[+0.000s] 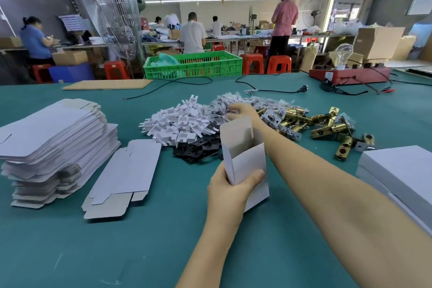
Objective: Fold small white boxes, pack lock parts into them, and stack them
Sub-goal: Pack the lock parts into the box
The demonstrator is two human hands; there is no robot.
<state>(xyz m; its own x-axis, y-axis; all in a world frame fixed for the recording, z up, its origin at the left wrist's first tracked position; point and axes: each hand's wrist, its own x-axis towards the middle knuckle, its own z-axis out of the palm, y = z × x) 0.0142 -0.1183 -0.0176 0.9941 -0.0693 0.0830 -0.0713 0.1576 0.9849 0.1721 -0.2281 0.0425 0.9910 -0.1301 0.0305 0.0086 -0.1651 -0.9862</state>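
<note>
At the centre of the frame the left hand (230, 188) grips a folded white box (244, 158) by its lower end, thumb across the front, the open top tilted away. Just beyond the box, the right hand (240, 112) reaches into a pile of clear bags (236, 101), fingers curled among them; whether it holds one I cannot tell. Brass latches (327, 127) lie to its right, flat boxes (53, 138) at the left edge.

Single view only, head-mounted, wide-angle. Looks forward and down across green counter (70, 252) from its near edge. Close to hands: left hand (230, 184) near centre frame, right hand (240, 112) beyond it. Upper frame takes in workshop behind, green crate (194, 65) at far edge. Straight lines bowed toward frame edges.
</note>
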